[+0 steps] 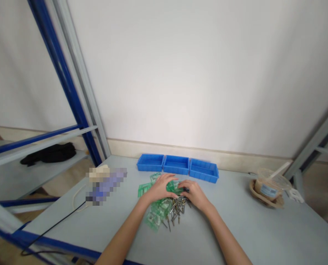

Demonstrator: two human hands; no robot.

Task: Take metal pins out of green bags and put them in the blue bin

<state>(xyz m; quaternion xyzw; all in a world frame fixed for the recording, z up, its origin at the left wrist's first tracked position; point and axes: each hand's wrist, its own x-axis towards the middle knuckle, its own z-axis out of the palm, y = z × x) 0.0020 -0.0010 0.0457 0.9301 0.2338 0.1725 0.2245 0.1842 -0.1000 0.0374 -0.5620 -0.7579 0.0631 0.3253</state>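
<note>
My left hand lies over a heap of clear packets with green print, its fingers curved and thumb held apart, with nothing visibly gripped. Facing it, my right hand has loosely bent fingers, apart from the thumb, touching the far right side of the heap. Between and below both hands lies a pile of loose metal screw-like pieces, some with brass-coloured ends. Some packets and metal pieces are hidden under my fingers.
Three blue bins stand in a row near the wall: left bin, middle bin, right bin. At right, a plastic tub with a white utensil sits in a brown holder. A blurred-out item and black cable are left.
</note>
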